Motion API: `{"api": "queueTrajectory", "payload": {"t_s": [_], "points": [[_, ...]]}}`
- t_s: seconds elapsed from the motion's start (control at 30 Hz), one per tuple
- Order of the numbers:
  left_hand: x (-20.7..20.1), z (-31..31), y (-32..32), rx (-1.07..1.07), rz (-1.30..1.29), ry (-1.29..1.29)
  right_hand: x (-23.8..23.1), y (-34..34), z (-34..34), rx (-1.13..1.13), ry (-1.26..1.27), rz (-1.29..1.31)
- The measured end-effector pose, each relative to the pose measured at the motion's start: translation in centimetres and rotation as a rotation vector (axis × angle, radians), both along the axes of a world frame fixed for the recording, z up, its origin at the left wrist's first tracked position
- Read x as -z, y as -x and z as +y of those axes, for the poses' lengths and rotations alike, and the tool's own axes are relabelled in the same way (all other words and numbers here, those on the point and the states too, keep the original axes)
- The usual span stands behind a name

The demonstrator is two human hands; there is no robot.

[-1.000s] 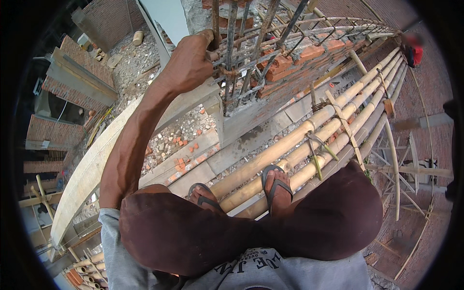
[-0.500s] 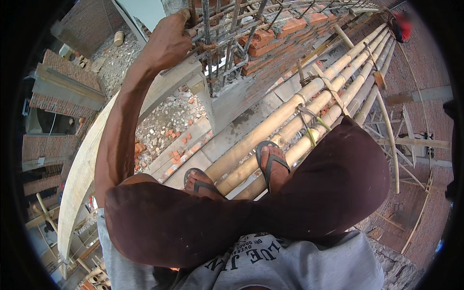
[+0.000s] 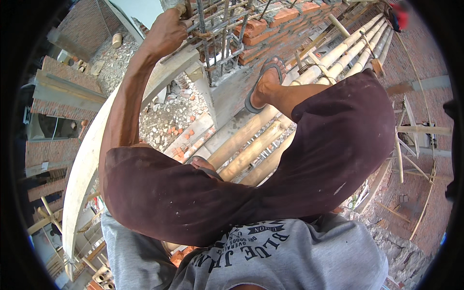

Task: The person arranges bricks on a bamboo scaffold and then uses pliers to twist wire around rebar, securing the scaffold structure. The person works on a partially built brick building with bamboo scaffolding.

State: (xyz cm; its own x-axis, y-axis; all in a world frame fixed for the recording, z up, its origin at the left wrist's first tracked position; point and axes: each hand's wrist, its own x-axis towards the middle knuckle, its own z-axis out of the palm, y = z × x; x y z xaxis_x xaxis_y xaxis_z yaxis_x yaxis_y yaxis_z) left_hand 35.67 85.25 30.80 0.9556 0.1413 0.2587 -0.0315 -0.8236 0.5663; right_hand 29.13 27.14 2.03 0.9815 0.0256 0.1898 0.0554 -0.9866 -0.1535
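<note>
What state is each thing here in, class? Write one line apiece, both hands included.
Bare left hand: closed on one of the rusty, upright steel bars.
Bare right hand: out of view.
Long tan bamboo poles: lying side by side, lashed.
Orange-red brick wall: unplastered, bricks laid in mortar.
Dark rubber sandals: worn on both feet.
Whitish stone rubble: loose, scattered.

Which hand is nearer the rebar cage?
Left. The left hand grips the rebar cage at its left edge; the right hand is out of view, so its position can't be told.
</note>
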Motion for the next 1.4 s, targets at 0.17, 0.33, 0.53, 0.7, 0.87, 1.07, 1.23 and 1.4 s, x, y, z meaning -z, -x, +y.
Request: {"api": "queueTrajectory", "payload": {"t_s": [0.17,0.33,0.53,0.7,0.87,1.07,1.23,1.4], "points": [[0.1,0.0,0.5,-0.009,-0.01,-0.041,0.9,0.4,-1.5,-0.014,0.007,-0.041],[-1.4,-0.3,2.8,-0.085,0.101,0.065,0.2,0.8,-2.0,0.009,0.018,0.053],[-4.5,2.7,7.1,-0.197,0.007,0.387,0.3,0.9,-2.5,-0.122,-0.042,-0.037],[-7.2,3.6,7.8,-0.191,0.002,0.372,0.7,1.0,-3.2,-0.167,-0.055,-0.006],[-8.1,0.4,4.9,-0.134,0.067,0.303,0.8,1.1,-3.8,-0.07,-0.063,0.146],[-8.7,-2.7,1.4,-0.102,0.004,0.325,2.3,0.8,-4.5,-0.093,-0.014,0.141],[-8.7,-4.0,0.1,-0.216,-0.027,0.305,3.2,0.9,-5.2,-0.113,0.028,0.199],[-9.2,-4.9,-0.1,-0.364,0.09,0.248,2.9,1.1,-5.2,-0.099,0.122,0.212]]}}
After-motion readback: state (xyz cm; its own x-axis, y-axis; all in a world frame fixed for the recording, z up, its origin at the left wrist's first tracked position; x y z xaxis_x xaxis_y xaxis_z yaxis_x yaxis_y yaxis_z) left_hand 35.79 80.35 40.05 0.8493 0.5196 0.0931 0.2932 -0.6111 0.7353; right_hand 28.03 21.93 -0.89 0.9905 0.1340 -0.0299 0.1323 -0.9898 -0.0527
